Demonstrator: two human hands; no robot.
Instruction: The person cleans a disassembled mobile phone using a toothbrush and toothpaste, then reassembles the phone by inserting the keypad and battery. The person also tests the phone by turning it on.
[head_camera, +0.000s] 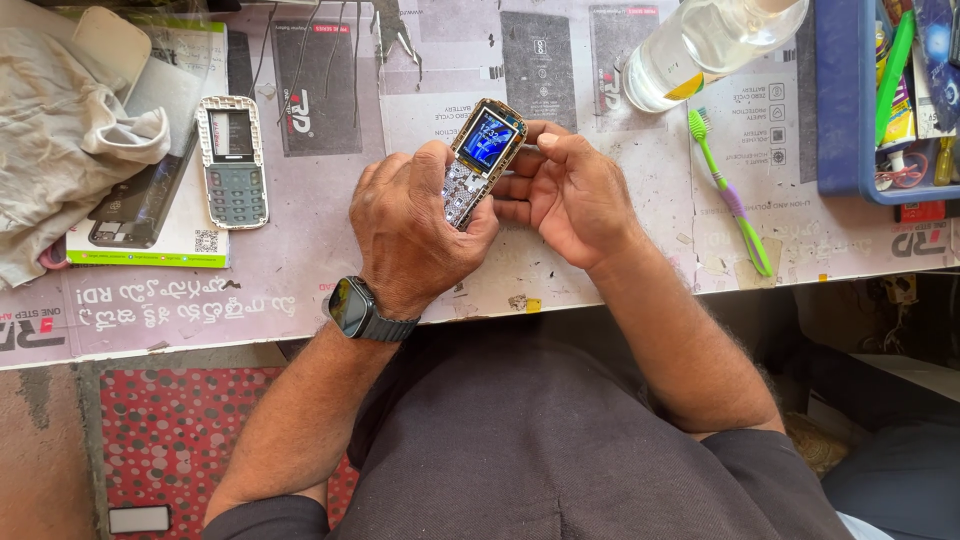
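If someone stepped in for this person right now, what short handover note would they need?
Left hand: grips the lower half of the bare phone board, thumb on its keypad contacts.
Right hand: steadies the board's top, fingers behind it.
Done: phone is out of its casing and the screen is lit.
Left: the front cover with keypad lies loose on the table, not refitted.
Green toothbrush lies to the right.

Paper-covered worktable (300, 290), red dotted floor (170, 430)
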